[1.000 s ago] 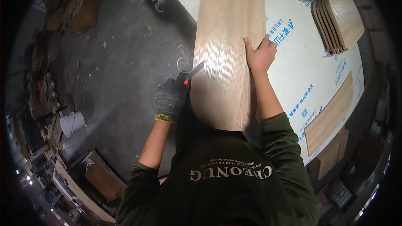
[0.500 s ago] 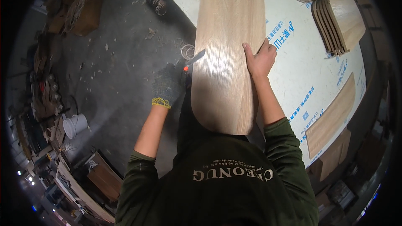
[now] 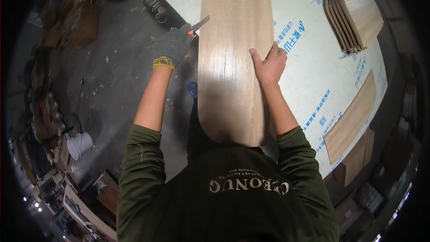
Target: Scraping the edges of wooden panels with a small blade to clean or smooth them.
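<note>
Downward fisheye view from head height

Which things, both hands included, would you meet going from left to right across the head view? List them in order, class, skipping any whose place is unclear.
White bucket, gloved left hand, board, bare right hand, curved panels.

On my feed, the head view has the gloved left hand [image 3: 175,47] gripping a tool with a dark blade [image 3: 202,23] across the left edge of a wood-grain panel [image 3: 235,40]. My bare right hand [image 3: 270,66] sits on its right edge, thumb on top; I can't make out whether the fingers curl beneath. Curved pieces [image 3: 354,18] lie stacked on the pale surface [image 3: 300,76].
</note>
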A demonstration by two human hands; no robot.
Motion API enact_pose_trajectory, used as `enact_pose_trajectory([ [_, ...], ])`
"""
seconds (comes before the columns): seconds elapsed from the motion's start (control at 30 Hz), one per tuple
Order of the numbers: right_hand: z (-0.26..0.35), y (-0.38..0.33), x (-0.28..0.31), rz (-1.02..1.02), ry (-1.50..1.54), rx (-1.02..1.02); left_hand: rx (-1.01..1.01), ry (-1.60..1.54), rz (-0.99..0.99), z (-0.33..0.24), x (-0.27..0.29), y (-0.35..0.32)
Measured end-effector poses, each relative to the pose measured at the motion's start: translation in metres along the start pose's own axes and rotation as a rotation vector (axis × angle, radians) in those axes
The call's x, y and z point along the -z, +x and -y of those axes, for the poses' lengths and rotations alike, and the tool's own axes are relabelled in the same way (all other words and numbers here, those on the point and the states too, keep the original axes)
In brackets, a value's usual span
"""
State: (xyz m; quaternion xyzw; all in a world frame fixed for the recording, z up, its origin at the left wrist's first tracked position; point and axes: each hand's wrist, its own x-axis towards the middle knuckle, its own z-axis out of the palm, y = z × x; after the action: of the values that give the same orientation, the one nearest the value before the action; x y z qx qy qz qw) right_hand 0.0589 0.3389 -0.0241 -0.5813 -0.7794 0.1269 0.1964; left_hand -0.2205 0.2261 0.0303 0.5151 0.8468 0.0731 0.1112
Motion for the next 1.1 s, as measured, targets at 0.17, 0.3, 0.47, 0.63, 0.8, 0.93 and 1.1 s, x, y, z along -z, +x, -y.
enact_pose_trajectory([
  [0.17, 0.000, 0.000, -0.002, -0.005, -0.031, -0.008, 0.020, -0.307, 0.047, -0.002, -0.016, -0.065],
  [0.3, -0.003, 0.002, -0.006, -0.017, -0.019, -0.005, 0.191, -0.684, 0.098, -0.021, -0.065, -0.148],
  [0.47, -0.017, 0.027, 0.006, 0.114, -0.049, -0.036, -0.146, -0.424, -0.144, -0.077, -0.100, -0.195],
  [0.63, -0.042, 0.009, 0.028, 0.108, -0.087, -0.055, -0.490, -0.362, -0.228, -0.119, -0.066, -0.239],
  [0.8, -0.052, -0.030, 0.035, 0.059, -0.051, -0.030, 0.197, -0.547, -0.083, -0.104, -0.060, -0.220],
  [0.93, -0.049, -0.029, 0.035, 0.032, -0.048, -0.020, 0.175, -0.242, 0.043, -0.069, -0.069, -0.177],
  [1.1, -0.049, -0.028, 0.035, 0.042, -0.050, -0.028, 0.147, -0.166, -0.036, -0.052, -0.071, -0.153],
])
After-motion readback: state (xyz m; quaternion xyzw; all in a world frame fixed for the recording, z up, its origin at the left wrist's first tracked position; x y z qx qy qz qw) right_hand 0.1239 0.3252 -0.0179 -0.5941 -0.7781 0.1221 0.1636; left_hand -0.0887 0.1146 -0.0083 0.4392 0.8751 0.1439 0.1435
